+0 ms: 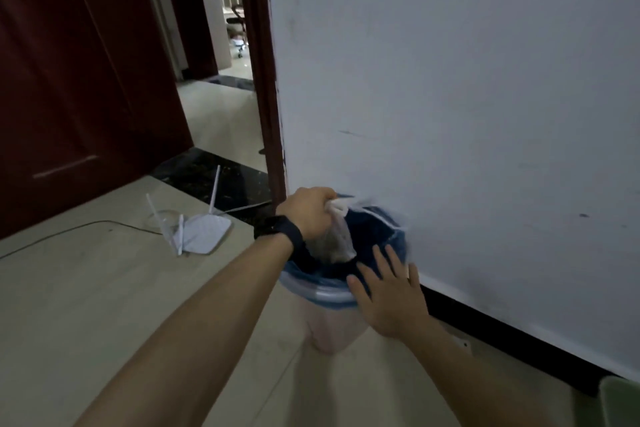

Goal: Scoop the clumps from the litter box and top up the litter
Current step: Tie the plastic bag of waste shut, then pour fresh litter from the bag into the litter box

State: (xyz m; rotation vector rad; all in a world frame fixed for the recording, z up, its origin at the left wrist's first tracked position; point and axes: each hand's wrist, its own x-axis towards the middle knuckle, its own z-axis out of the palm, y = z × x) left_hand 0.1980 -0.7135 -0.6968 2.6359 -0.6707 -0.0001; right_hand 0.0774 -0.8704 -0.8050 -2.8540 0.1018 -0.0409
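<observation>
- Left hand (311,210) fisted on the gathered neck of a small clear plastic bag (337,239), holding it straight over the mouth of the trash bin (325,315); bag hangs partly inside the opening, so a release should drop it in without spilling.
- Bag contents look greyish, probably scooped litter clumps; motion blur, can't confirm.
- Right hand (388,295) open, fingers spread, palm down, holding nothing; it is at the bin's near rim, over the blue liner (377,222), likely steadying the bin or keeping the liner open. Contact unclear.
- Bin is pale, translucent, standing on the floor (104,305) just beside the white wall (450,80); the liner is folded over its rim.
- Black watch (277,229) on the left wrist.
- White router (201,230) with antennas lies on the floor left of the bin, apart from it, cable trailing left; trip hazard, not blocking the drop.
- Dark red door (69,80) open at left; doorway leads to another room.
- Litter box and scoop not in view; top-up judged not yet done.
</observation>
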